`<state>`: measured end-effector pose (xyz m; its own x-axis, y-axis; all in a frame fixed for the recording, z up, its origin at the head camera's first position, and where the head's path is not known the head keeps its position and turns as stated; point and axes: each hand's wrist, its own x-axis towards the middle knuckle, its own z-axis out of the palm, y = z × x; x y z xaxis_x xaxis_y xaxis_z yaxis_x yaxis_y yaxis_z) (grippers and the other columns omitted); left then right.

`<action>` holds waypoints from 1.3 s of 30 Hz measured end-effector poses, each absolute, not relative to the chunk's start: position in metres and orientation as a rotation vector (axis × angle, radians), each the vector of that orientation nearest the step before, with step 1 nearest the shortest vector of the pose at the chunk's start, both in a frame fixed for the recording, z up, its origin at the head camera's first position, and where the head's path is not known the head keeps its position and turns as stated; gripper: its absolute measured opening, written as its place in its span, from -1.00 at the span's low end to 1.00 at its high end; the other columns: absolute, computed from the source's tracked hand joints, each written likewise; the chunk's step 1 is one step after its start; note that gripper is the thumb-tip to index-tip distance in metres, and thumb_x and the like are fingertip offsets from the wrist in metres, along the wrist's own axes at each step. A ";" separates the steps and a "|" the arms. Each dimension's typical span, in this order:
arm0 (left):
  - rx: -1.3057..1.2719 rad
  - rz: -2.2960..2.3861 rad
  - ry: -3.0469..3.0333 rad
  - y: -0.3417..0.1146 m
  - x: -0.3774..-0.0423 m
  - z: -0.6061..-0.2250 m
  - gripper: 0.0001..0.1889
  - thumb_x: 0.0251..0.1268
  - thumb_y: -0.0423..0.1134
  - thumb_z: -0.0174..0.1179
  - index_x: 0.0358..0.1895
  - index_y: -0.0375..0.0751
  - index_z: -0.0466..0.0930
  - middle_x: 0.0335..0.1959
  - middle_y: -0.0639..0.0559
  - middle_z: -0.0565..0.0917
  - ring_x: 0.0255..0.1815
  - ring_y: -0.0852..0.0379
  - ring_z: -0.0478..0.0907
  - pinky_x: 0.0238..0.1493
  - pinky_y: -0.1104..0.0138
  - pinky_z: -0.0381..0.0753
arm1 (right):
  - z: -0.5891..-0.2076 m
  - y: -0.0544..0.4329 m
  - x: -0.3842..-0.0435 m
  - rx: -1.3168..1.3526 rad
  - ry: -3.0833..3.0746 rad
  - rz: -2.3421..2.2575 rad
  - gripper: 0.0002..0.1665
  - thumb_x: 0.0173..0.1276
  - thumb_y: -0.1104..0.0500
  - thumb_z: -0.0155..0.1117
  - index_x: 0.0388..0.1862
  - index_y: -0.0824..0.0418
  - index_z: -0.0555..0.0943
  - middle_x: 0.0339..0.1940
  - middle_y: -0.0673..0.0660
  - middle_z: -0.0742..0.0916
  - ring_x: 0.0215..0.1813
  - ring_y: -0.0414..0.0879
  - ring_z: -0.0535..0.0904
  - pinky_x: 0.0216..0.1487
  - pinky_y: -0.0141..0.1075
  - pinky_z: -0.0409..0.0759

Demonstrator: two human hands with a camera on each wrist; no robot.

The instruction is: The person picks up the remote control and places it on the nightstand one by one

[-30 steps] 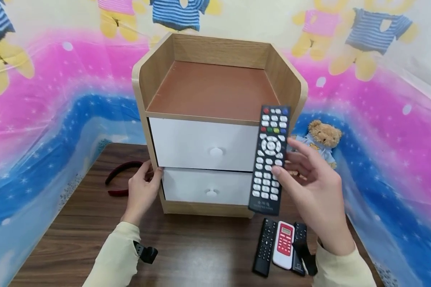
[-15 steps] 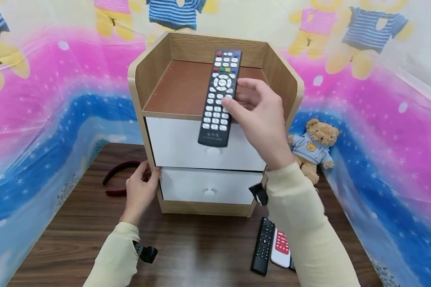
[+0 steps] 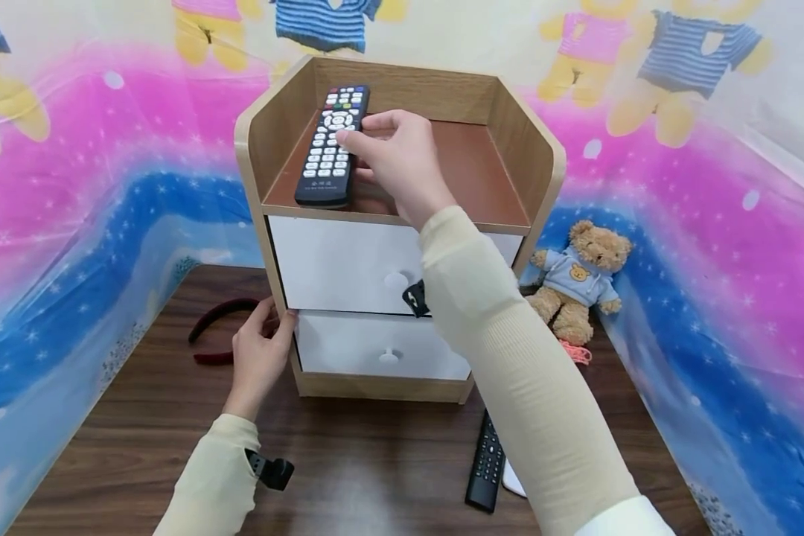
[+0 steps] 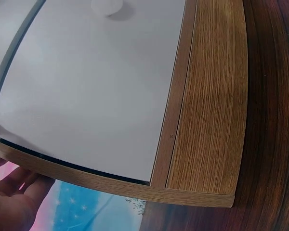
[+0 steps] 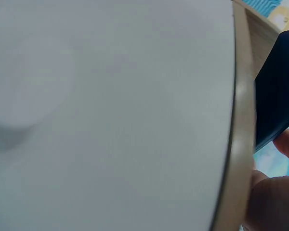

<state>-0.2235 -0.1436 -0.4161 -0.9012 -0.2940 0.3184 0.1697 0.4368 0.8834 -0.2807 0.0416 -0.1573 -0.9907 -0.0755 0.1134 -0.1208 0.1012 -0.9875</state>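
Note:
A small wooden cabinet [image 3: 382, 387] with two white drawers stands on the table, its brown top shelf [image 3: 462, 160] walled on three sides. My right hand [image 3: 402, 160] pinches a black remote control [image 3: 328, 160] with white buttons, thumb on its face. The remote is over the left part of the shelf, its lower end close to the front edge. In the right wrist view the remote [image 5: 277, 91] shows dark beyond the shelf's edge. My left hand [image 3: 261, 357] grips the cabinet's left side panel beside the gap between the drawers; the left wrist view shows its fingers [image 4: 36, 190] behind the panel.
A black remote [image 3: 485, 465] and a white one [image 3: 513, 480], partly under the right sleeve, lie on the table at front right. A teddy bear [image 3: 579, 279] sits right of the cabinet, a pink item [image 3: 578, 353] below it. A dark red curved band [image 3: 217, 316] lies at left.
My right hand has carried the black remote leftward and up, from in front of the cabinet's right side to over the shelf's left part. My left hand keeps its place on the side panel.

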 end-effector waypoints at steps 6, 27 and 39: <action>0.109 -1.483 -2.277 -0.144 -0.222 -0.416 -0.59 0.48 -0.05 0.09 0.25 -0.15 0.55 -0.02 -0.17 0.68 0.05 -0.06 0.65 -0.26 0.61 0.44 | -0.158 0.025 -0.297 0.118 -2.377 2.099 -0.46 0.27 0.15 0.46 0.18 0.23 0.52 0.04 0.08 0.65 -0.17 -0.06 0.74 -0.17 -0.35 0.69; 0.123 -1.528 -2.285 -0.145 -0.221 -0.416 -0.59 0.48 0.02 0.08 0.24 -0.10 0.55 0.00 -0.13 0.66 0.07 -0.03 0.62 -0.13 0.27 0.54 | -0.167 0.014 -0.304 0.208 -2.648 1.671 -0.77 0.39 0.06 0.35 -0.08 0.16 0.72 -0.03 -0.01 0.71 -0.01 -0.22 0.57 -0.09 -0.41 0.59; 0.107 -1.538 -2.286 -0.147 -0.224 -0.413 -0.58 0.48 -0.02 0.09 0.26 -0.12 0.52 0.04 -0.16 0.66 0.07 -0.08 0.63 -0.04 0.06 0.59 | -0.167 0.021 -0.296 0.279 -2.648 1.609 -0.71 0.41 -0.02 0.29 -0.05 0.13 0.68 -0.07 -0.02 0.73 0.00 -0.22 0.57 -0.04 -0.39 0.54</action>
